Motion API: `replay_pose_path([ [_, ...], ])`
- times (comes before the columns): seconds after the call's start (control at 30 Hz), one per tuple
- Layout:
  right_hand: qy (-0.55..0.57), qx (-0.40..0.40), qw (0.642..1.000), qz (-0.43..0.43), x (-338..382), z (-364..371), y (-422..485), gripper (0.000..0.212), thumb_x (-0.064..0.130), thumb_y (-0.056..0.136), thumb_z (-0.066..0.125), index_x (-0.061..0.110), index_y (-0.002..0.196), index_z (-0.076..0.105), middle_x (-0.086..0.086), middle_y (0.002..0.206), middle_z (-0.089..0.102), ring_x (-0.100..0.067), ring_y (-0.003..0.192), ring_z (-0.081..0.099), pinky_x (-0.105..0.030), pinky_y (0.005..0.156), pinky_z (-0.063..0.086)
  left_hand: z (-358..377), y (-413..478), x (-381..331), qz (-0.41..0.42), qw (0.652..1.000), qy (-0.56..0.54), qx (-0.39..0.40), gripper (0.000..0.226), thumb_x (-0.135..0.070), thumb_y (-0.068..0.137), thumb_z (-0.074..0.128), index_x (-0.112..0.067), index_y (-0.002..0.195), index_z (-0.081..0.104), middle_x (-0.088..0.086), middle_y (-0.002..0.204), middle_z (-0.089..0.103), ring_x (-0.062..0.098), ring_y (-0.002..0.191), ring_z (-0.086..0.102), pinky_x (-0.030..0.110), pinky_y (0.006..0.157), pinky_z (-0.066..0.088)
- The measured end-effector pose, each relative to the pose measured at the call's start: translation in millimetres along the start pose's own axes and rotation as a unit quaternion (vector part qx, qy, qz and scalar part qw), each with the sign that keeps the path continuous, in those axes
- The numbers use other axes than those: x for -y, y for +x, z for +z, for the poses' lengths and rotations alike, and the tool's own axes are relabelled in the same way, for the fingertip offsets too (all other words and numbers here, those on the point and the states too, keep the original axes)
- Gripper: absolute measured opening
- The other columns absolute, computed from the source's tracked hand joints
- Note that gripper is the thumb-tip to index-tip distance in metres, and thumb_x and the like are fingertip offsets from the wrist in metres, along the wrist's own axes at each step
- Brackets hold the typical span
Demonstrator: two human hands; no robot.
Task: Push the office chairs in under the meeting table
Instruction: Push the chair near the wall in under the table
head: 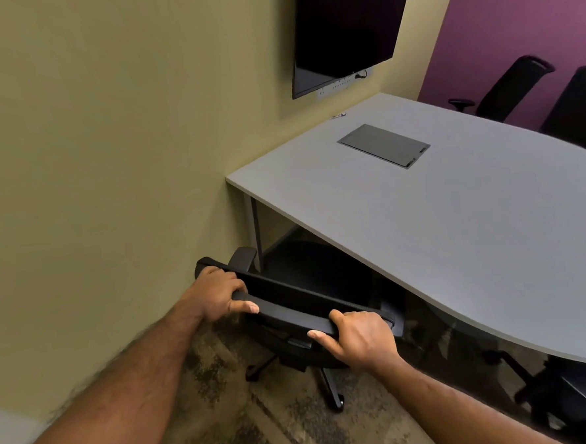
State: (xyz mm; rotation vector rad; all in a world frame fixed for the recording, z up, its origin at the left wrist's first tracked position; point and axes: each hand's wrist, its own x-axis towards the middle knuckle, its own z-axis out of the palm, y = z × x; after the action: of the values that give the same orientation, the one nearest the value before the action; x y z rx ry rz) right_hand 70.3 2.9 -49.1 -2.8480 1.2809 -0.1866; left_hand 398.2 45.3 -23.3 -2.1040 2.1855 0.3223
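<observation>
Left hand (217, 295) and right hand (357, 338) both curl fingers over the padded black top bar of the office chair (289, 304); seat under the smooth grey curved-edge meeting table (456, 218); mottled carpet (280, 428) below

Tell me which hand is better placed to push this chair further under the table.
Right, probably. Both grip the backrest top, but the right hand faces open space under the table; the left hand is squeezed by the wall, with the armrest close to the table leg.
</observation>
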Motion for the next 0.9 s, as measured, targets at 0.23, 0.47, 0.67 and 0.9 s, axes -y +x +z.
replay_pose_path([
  [0.23, -0.011, -0.012, 0.999, 0.033, 2.2, 5.8, 36.3, 0.075, 0.087, 0.086, 0.007, 0.029, 0.09, 0.055, 0.008, 0.068, 0.058, -0.012, 0.06, 0.055, -0.034, 0.056, 0.051, -9.5, 36.5, 25.8, 0.004, 1.0, -0.01, -0.004, 0.124, -0.106, 0.052, -0.004, -0.032, 0.127, 0.061, -0.004, 0.123, 0.058, 0.017, 0.122, 0.049, 0.043, 0.118, 0.023],
  [0.47, 0.001, -0.078, 0.997, -0.007, -6.5, 16.4, 65.8, 0.056, 0.073, 0.098, 0.026, 0.027, 0.094, 0.057, 0.008, 0.085, 0.057, -0.014, 0.077, 0.051, -0.033, 0.071, 0.047, -9.3, 69.6, 46.5, -0.057, 0.995, -0.074, -0.043, 0.106, -0.104, 0.059, 0.032, -0.02, 0.122, 0.046, -0.002, 0.117, 0.041, 0.024, 0.123, 0.042, 0.045, 0.121, 0.019],
  [0.67, 0.026, -0.114, 0.992, 0.035, -10.2, 12.3, 91.1, 0.065, 0.075, 0.094, 0.033, 0.022, 0.126, 0.056, -0.005, 0.13, 0.052, -0.025, 0.121, 0.049, -0.047, 0.103, 0.035, -18.1, 95.4, 56.9, -0.08, 0.994, -0.07, -0.039, 0.125, -0.107, 0.051, 0.024, -0.018, 0.137, 0.041, 0.002, 0.135, 0.046, 0.024, 0.133, 0.038, 0.043, 0.119, 0.02],
  [0.9, 0.068, -0.013, 0.996, 0.054, -22.5, 5.5, 120.8, 0.091, 0.083, 0.091, 0.009, 0.019, 0.146, 0.043, -0.002, 0.14, 0.055, -0.022, 0.127, 0.051, -0.042, 0.11, 0.038, -24.8, 124.9, 61.7, -0.087, 0.995, -0.044, -0.033, 0.127, -0.109, 0.05, 0.018, -0.02, 0.138, 0.041, 0.0, 0.132, 0.05, 0.022, 0.128, 0.042, 0.042, 0.117, 0.024],
])
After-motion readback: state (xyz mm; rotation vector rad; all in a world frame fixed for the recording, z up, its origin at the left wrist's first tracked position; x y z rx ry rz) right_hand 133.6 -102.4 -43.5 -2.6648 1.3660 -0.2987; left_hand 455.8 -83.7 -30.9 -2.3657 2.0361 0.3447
